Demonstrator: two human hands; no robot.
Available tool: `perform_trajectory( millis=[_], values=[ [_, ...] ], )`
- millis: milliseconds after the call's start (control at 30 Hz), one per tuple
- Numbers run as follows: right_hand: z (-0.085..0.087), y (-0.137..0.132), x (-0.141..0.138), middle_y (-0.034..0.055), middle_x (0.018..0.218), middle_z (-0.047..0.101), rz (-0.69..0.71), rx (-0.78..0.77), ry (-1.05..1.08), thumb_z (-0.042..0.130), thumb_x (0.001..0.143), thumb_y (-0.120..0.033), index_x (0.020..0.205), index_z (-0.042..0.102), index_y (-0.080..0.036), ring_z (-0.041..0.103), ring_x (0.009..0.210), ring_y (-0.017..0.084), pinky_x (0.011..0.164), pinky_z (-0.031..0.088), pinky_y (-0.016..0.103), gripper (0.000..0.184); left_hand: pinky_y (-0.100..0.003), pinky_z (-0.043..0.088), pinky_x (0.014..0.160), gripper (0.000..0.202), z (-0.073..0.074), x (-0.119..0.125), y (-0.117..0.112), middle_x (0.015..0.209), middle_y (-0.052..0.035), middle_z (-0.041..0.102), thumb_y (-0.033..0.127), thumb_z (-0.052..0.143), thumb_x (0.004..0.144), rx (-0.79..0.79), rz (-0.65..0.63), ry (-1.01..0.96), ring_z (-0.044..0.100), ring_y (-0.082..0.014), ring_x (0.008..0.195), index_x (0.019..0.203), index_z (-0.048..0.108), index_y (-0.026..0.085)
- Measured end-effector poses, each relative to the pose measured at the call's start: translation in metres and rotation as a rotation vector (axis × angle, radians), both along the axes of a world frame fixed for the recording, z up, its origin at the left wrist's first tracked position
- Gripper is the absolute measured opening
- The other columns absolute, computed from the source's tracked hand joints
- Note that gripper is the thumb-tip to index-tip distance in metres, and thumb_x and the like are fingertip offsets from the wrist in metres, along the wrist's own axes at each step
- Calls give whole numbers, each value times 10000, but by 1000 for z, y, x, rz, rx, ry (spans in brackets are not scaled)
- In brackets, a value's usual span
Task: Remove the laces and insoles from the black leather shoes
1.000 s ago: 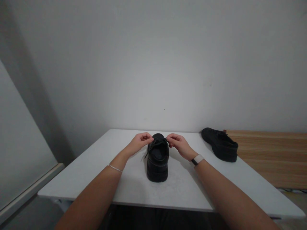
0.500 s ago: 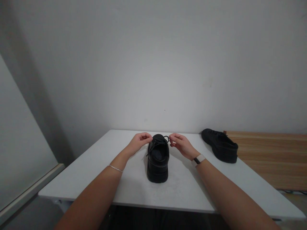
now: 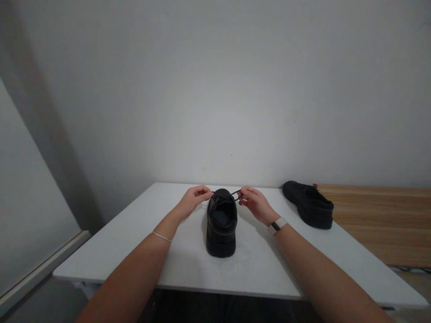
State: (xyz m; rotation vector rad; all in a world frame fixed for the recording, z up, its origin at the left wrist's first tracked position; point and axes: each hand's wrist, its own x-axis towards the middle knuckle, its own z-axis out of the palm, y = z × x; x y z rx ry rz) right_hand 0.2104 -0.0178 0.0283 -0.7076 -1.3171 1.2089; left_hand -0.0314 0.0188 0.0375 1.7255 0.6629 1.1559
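Observation:
A black lace-up shoe (image 3: 221, 240) stands upright on the white table, its heel facing me and its toe toward the wall. At the left of its laced part, my left hand (image 3: 194, 199) pinches a black shoelace, of which only a short bit shows by the fingertips. My right hand (image 3: 255, 202) is closed on the shoelace (image 3: 235, 193) at the other side, where a loop stretches from the shoe to the fingers. The lace's knot over the tongue is dark and hard to make out.
A second black shoe (image 3: 314, 210) rests at the table's right rear, toe toward the wall. Behind it is a wood-grain panel (image 3: 380, 224). The white table (image 3: 128, 242) meets a grey wall (image 3: 215, 98) at the back.
Both hands have drawn slightly outward, and the lace now stretches farther from the shoe on the right. A short length of lace now shows at my left fingertips. The shoes have stayed put.

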Motion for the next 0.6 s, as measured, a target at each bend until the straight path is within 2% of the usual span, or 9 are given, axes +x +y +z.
perform_trajectory(
  millis=[233, 333, 500, 600],
  values=[
    [-2, -3, -3, 3, 763, 591, 80, -15, -42, 712, 734, -395, 768, 611, -182, 497, 648, 113, 597, 377, 259, 238, -270, 395, 721, 261, -2, 1, -3, 759, -17, 622, 378, 721, 708, -20, -116, 75, 545, -150, 744, 795, 646, 145],
    [-2, -3, -3, -8, 729, 592, 96, -12, -47, 721, 735, -370, 766, 617, -181, 510, 639, 108, 599, 379, 252, 218, -265, 391, 707, 253, -2, 1, -2, 736, -6, 612, 377, 720, 712, -6, -103, 67, 539, -140, 719, 765, 639, 144],
    [0, -1, -1, 15, 803, 638, 51, -4, 0, 702, 751, -399, 766, 631, -181, 554, 679, 116, 620, 413, 259, 229, -261, 413, 728, 242, -4, 0, 4, 755, -1, 629, 375, 711, 734, -28, -17, -94, 561, -127, 730, 806, 638, 157],
    [1, 0, -1, 2, 757, 625, 16, 0, 38, 710, 748, -381, 766, 648, -177, 533, 634, 97, 602, 411, 249, 214, -282, 439, 784, 255, -4, 1, 5, 834, -32, 668, 376, 710, 745, -89, -55, -178, 601, -143, 795, 841, 621, 157]
  ],
)
